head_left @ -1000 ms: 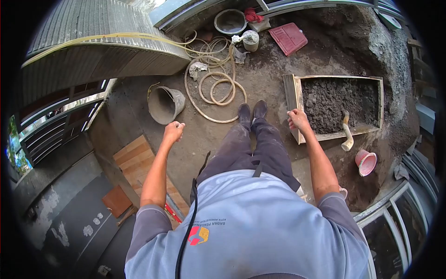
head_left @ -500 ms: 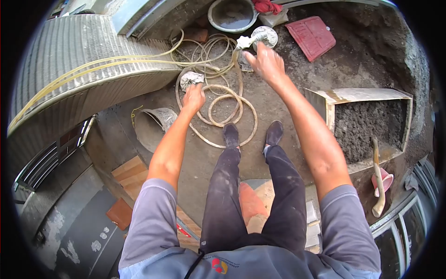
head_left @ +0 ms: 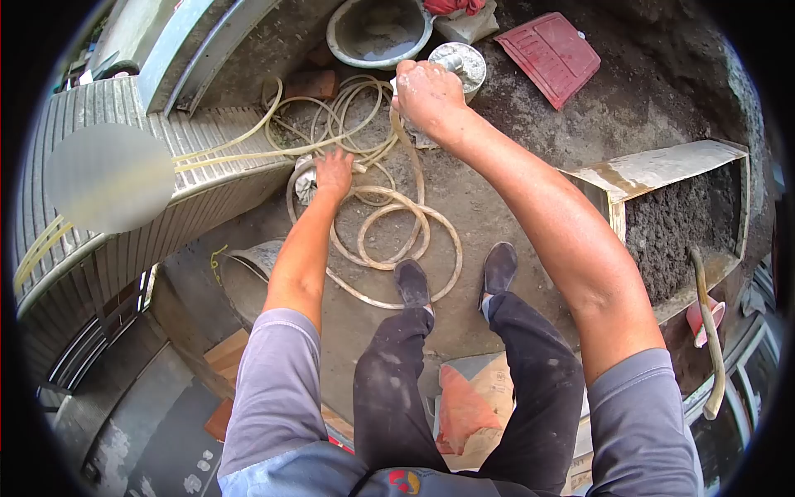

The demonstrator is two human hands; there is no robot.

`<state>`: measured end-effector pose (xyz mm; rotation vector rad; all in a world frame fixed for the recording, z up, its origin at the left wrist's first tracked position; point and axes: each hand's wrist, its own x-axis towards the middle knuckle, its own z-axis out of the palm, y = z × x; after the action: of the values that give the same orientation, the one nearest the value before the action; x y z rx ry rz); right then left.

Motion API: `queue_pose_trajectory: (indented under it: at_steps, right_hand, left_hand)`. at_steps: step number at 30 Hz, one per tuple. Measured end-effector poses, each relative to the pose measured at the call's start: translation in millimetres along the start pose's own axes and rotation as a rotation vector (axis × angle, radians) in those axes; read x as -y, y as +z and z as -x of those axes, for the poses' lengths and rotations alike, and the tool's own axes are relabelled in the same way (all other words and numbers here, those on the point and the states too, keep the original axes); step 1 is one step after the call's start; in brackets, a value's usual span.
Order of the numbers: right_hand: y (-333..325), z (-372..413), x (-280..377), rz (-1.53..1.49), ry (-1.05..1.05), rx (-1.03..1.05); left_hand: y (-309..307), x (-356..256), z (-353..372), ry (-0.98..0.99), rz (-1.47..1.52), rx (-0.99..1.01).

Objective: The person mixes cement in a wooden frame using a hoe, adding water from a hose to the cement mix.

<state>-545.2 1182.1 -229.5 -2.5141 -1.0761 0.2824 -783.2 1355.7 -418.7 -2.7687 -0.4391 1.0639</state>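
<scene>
My left hand (head_left: 334,174) is over the edge of the coiled hose (head_left: 418,236), fingers stretched and apart. Right beside it lies a crumpled whitish thing (head_left: 305,180), partly covered by the hand. Farther out, my right hand (head_left: 429,95) is closed in a fist in front of a small bucket of white paste (head_left: 469,70). A stretch of hose runs up to just below this fist, and a grey handle-like piece (head_left: 451,62) shows behind it at the bucket. What the fist holds, if anything, I cannot tell.
A round basin of water (head_left: 379,56) stands at the back, near a red plastic panel (head_left: 553,58). On the right is a wooden box of dark mortar (head_left: 675,224) with a tool handle (head_left: 704,323) leaning out. A corrugated ledge (head_left: 224,132) borders the left.
My left hand's fingers have spread, and it now covers part of the crumpled whitish thing. The right hand has moved left and closed into a fist. The view has shifted.
</scene>
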Motion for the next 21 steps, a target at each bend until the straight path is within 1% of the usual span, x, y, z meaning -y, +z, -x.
queue_pose_trajectory:
  at_steps: [3, 4, 7, 8, 11, 12, 13, 15, 17, 19, 20, 21]
  right_hand:
    - [-10.0, 0.4, 3.0, 0.028, -0.028, 0.029]
    - [-10.9, -3.0, 1.2, 0.022, -0.042, 0.072]
    - [-10.2, -3.1, -1.0, 0.052, -0.078, 0.086]
    - [-2.6, -2.5, -3.5, 0.025, -0.055, 0.037]
    - [-16.2, 8.5, -3.2, -0.022, -0.112, 0.076]
    - [-13.9, 9.8, -1.5, 0.036, -0.120, 0.124]
    - [-12.8, 4.1, 0.6, 0.101, -0.118, 0.167]
    - [-14.0, -7.3, 10.0, 0.134, -0.006, 0.296]
    - [-18.0, -22.2, 19.1, 0.085, 0.127, 0.456]
    - [-19.4, -33.5, 21.3, 0.043, 0.280, 0.564]
    - [-19.4, -36.1, 20.5, 0.020, 0.310, 0.544]
    - [-16.2, -35.1, 20.0, -0.008, 0.337, 0.529]
  left_hand:
    - [11.4, 9.4, 8.0, 0.016, 0.092, 0.069]
    - [13.8, 10.5, 5.4, -0.006, 0.161, 0.096]
    - [32.7, 12.8, -11.4, -0.056, 0.139, 0.031]
    - [39.6, 13.1, -17.1, -0.068, 0.093, -0.022]
    - [36.3, 14.4, -11.7, 0.027, 0.102, -0.105]
    - [28.3, 10.1, 7.2, 0.183, 0.170, -0.279]
    - [5.1, -5.1, 28.6, 0.281, 0.210, -0.279]
    - [-53.0, -40.9, 82.1, 0.492, 0.291, -0.273]
    - [-106.3, -94.6, 134.0, 0.683, 0.368, -0.334]
    - [-159.4, -161.0, 177.8, 0.750, 0.453, -0.247]
    - [-173.2, -194.6, 186.3, 0.721, 0.744, -0.303]
    - [-183.4, -228.8, 199.8, 0.657, 1.153, -0.246]
